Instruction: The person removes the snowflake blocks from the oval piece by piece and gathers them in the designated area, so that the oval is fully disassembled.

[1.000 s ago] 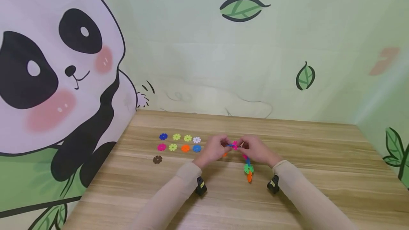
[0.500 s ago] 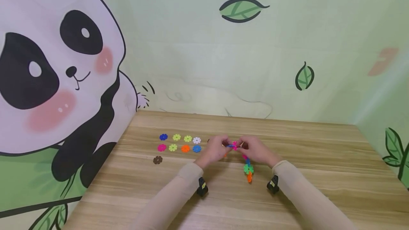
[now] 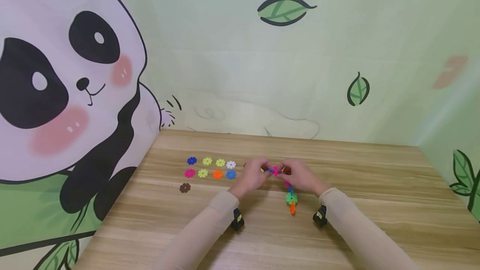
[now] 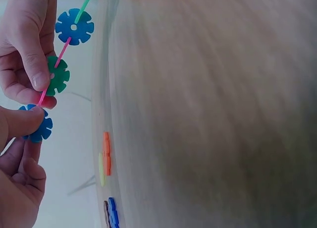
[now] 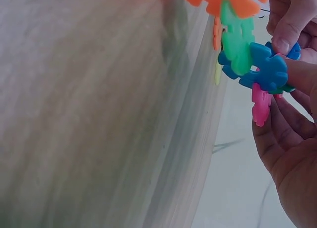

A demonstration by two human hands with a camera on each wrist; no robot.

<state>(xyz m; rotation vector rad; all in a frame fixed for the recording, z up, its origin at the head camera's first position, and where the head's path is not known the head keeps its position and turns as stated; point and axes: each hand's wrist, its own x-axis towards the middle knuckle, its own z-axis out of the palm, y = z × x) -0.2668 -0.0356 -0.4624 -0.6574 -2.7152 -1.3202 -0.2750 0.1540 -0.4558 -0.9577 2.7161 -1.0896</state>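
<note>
My left hand (image 3: 253,177) pinches a blue snowflake disc (image 4: 43,129) between thumb and fingers. Edge-on, a pink disc (image 3: 275,171) joins it to a green disc (image 4: 59,75), which my right hand (image 3: 300,176) grips. From there the chain runs on through another pink disc (image 5: 261,105), a blue disc (image 5: 270,69), a second green disc (image 5: 237,44) and an orange disc (image 5: 228,0). In the head view this end comes down toward the person, below the right hand. Fingers cover part of the two held discs.
Loose discs lie in rows on the wooden table (image 3: 356,236) at left: dark blue (image 3: 191,161), yellow-green (image 3: 207,161), white (image 3: 231,164), pink (image 3: 189,173), orange (image 3: 218,174), blue (image 3: 231,174) and brown (image 3: 185,188). More pieces are partly hidden behind the left hand. A panda-printed backdrop (image 3: 232,74) stands behind.
Both hands stay at nearly the same place, still holding the chain. The pink disc between them has turned slightly; the loose discs have not moved.
</note>
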